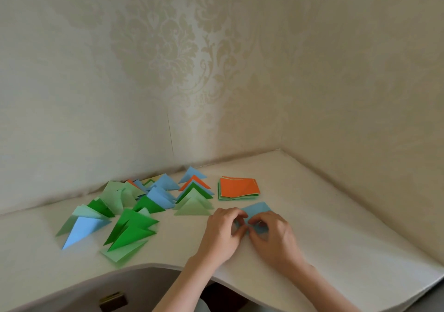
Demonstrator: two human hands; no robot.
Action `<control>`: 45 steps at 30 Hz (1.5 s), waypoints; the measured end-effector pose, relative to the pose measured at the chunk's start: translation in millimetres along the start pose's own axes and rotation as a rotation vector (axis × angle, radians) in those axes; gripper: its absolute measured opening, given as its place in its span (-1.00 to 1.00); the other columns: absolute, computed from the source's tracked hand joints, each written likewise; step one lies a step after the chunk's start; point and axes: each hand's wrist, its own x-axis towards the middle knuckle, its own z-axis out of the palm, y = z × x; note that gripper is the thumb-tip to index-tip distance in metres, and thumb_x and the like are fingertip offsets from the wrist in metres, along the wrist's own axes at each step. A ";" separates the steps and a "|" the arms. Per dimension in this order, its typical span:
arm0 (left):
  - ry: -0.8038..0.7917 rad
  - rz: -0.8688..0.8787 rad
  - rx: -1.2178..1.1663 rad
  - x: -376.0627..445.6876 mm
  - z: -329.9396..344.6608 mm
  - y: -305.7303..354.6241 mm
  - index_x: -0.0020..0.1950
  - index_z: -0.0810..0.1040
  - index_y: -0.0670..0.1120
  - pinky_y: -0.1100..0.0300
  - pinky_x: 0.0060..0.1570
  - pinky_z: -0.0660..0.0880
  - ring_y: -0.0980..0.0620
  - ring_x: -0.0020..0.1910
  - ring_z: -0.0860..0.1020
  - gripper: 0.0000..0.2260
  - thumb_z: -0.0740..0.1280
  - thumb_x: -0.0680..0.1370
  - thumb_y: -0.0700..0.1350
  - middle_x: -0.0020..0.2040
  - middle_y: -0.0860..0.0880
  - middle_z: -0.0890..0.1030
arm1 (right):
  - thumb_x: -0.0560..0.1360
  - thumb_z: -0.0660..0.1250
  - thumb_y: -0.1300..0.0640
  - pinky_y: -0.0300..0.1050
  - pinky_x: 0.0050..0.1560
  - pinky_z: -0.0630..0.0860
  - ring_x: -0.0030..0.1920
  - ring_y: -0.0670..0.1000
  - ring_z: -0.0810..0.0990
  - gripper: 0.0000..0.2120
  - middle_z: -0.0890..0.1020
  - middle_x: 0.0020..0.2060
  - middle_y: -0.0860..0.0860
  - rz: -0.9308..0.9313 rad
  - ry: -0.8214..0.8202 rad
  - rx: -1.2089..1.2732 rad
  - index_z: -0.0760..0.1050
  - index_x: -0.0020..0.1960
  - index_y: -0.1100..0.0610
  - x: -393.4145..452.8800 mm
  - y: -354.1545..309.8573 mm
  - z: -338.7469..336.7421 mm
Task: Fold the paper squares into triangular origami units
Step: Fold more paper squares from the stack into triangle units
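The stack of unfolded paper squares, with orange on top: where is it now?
In the head view, the stack of squares lies on the table, right of the folded triangles and just beyond both hands.

The near half of the light blue paper square (256,209) is hidden under the left hand (222,233) and right hand (272,233), so its fold cannot be told. The white worktop (336,227) runs past the right edge. Sheets beneath the orange-topped square paper stack (239,188) show only their edges.

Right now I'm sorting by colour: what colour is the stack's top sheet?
Orange, on the stack; head view.
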 end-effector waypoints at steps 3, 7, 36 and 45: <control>0.009 -0.020 0.005 2.2 3.0 1.2 0.02 0.55 0.13 0.11 0.00 0.44 0.18 -0.08 0.45 -0.83 0.37 0.44 -0.06 -0.21 0.30 0.52 | 0.30 0.46 0.10 -0.10 -0.14 0.54 -0.22 -0.14 0.54 -0.83 0.54 -0.25 -0.28 0.052 0.000 0.047 0.56 -0.14 -0.07 0.9 -0.5 1.2; 0.020 -0.038 0.000 2.2 4.7 0.9 0.01 0.53 0.16 0.11 0.00 0.44 0.18 -0.09 0.46 -0.81 0.38 0.43 -0.05 -0.21 0.26 0.56 | 0.33 0.47 0.05 -0.07 -0.03 0.50 -0.18 -0.15 0.52 -0.81 0.55 -0.21 -0.26 0.118 -0.042 0.039 0.52 -0.12 -0.14 2.4 -0.1 2.2; -0.015 -0.094 -0.130 -8.6 -9.7 0.6 0.06 0.56 0.10 0.51 0.09 0.28 0.29 0.09 0.43 -0.69 0.35 0.41 -0.25 0.03 0.24 0.54 | 0.48 0.37 0.06 -0.24 -0.14 0.41 -0.22 -0.12 0.49 -0.82 0.53 -0.26 -0.12 0.146 -0.214 0.026 0.44 -0.25 -0.13 11.0 -1.2 -7.9; 0.049 -0.025 -0.090 -5.8 -5.2 -2.9 -0.12 0.62 0.03 0.40 -0.02 0.36 0.19 -0.04 0.47 -0.86 0.41 0.45 -0.22 -0.12 0.17 0.60 | 0.42 0.45 0.19 -0.45 -0.18 0.37 -0.15 -0.19 0.52 -0.84 0.59 -0.21 -0.09 0.081 -0.205 0.148 0.52 -0.20 -0.04 5.3 4.6 -20.6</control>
